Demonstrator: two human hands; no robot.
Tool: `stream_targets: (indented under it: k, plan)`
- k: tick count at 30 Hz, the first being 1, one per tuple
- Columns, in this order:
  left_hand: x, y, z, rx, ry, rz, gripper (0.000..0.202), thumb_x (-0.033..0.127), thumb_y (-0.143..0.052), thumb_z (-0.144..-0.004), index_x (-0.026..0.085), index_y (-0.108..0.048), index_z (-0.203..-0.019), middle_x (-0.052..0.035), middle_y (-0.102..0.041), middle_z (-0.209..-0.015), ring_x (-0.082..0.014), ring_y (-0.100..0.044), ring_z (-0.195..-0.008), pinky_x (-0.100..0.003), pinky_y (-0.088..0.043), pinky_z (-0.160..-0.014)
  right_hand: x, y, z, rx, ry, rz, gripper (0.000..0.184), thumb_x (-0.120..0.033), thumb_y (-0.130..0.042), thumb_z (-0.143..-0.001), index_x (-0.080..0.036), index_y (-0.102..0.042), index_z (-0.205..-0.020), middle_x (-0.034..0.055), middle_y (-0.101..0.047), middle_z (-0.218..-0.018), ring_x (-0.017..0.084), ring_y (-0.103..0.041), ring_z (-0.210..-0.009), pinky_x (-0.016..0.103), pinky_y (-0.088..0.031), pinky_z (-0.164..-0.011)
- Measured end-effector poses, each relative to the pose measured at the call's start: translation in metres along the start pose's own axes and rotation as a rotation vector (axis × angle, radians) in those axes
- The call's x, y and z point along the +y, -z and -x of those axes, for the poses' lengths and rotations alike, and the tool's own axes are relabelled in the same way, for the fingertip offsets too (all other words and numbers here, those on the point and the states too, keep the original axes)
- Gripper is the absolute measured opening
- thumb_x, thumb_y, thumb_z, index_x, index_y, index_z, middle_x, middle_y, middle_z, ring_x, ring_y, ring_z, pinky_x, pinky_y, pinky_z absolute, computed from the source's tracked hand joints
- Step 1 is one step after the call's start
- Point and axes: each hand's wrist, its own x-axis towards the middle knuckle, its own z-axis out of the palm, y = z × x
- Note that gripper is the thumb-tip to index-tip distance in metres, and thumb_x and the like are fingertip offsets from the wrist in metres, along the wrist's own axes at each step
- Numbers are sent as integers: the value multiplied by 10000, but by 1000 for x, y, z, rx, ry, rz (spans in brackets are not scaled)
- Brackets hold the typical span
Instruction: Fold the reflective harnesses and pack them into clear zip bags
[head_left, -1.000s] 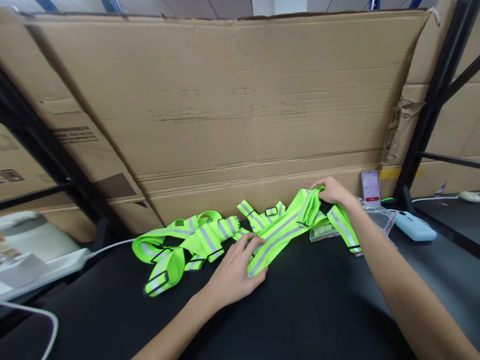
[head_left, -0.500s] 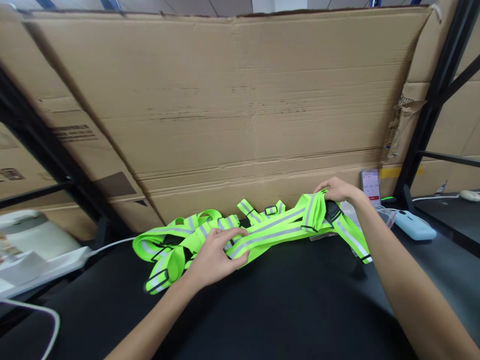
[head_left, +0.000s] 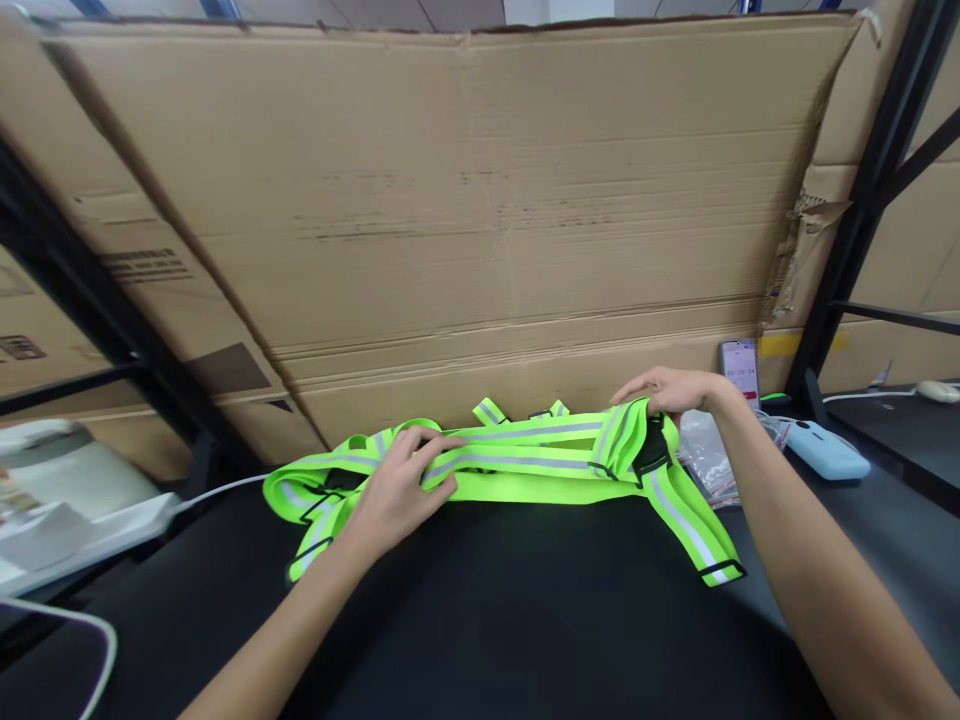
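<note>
A neon-green reflective vest (head_left: 540, 487) made of elastic straps with grey stripes and black buckles lies along the back of the black table. At its left part, my left hand (head_left: 401, 490) has its fingers over the straps and its thumb below, closed round them. My right hand (head_left: 671, 388) grips the top of the gathered right end, beside a black patch; some of its fingers are hidden behind the straps. One strap end with a black slider (head_left: 721, 572) hangs toward the front right. More looped straps (head_left: 300, 490) lie partly under my left hand.
A cardboard wall (head_left: 480, 220) stands right behind the vest. To the right are a clear plastic bag (head_left: 709, 455), a phone (head_left: 740, 370) leaning upright and a light-blue device (head_left: 827, 450). A white power strip (head_left: 97, 545) with cables lies at the left.
My left hand has moved left, drawing the straps straighter between the hands. The right end has shifted slightly, its strap end hangs lower, and more of the plastic bag shows.
</note>
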Motion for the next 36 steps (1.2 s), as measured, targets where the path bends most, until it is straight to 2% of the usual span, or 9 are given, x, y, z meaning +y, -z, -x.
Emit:
stream_targets:
  k: [5,10,15,18,22,26,29,33,36]
  plan:
    - [-11,14,-5,73,39,-10,346,199,-516,-768,265,-645,-1082,-75,-564,-1042,-278,-596,-1002,-407,-511,-893,-16,0,15,-100,143,-36,630,-110,-550,-659,-300,-741,-1229,-1,-781,-1077,122,-677,-594,158,-465,-402]
    - [-13,15,-4,131,66,14,438,97,-452,-665,238,-643,-1033,-88,-576,-1121,-279,-634,-1054,-403,-537,-880,-26,0,21,-179,138,-79,546,-161,-578,-680,-238,-750,-1192,35,-796,-967,137,-689,-560,172,-506,-424]
    - [-8,12,-2,97,57,83,382,116,-485,-686,256,-643,-1004,-82,-613,-1182,-273,-651,-1053,-400,-550,-878,-18,-9,8,-131,-32,-119,428,-163,-595,-670,-206,-738,-1071,53,-787,-821,143,-623,-411,240,-521,-389]
    - [-5,12,-2,120,102,114,333,136,-502,-681,259,-628,-964,-86,-610,-1117,-277,-641,-1059,-386,-578,-808,-13,-17,-2,-158,-95,-156,427,-180,-583,-692,-207,-708,-1099,58,-774,-749,179,-666,-447,247,-518,-397]
    - [-9,13,0,158,149,110,365,119,-483,-666,259,-586,-987,-94,-595,-1087,-301,-615,-1119,-402,-593,-788,-8,-25,-9,-222,-84,-205,457,-247,-579,-756,-194,-635,-1206,109,-788,-873,249,-754,-603,262,-540,-423]
    - [-13,15,2,225,184,86,462,119,-488,-717,250,-517,-1159,-79,-590,-1247,-326,-575,-1220,-415,-600,-816,1,-20,-12,-217,-104,-196,487,-191,-658,-720,-191,-617,-1205,107,-784,-930,238,-770,-666,263,-585,-490]
    - [-14,15,3,270,148,67,450,130,-509,-761,248,-488,-1195,-101,-594,-1256,-328,-572,-1230,-453,-587,-867,9,-13,-12,-180,-130,-183,446,-188,-672,-727,-205,-647,-1172,106,-777,-1029,230,-772,-701,259,-594,-505]
    - [-15,12,3,264,85,55,470,120,-512,-779,261,-476,-1226,-115,-593,-1283,-321,-561,-1261,-522,-501,-1038,16,-7,-12,-128,-161,-213,331,-371,-590,-865,-179,-673,-1121,146,-760,-1110,237,-774,-754,255,-586,-516]
    - [-16,9,4,247,111,60,498,108,-497,-758,257,-487,-1233,-108,-606,-1281,-316,-574,-1256,-513,-496,-1046,21,-7,-14,-157,-210,-264,573,-554,-312,-982,-124,-691,-956,201,-766,-1045,241,-770,-766,244,-555,-495]
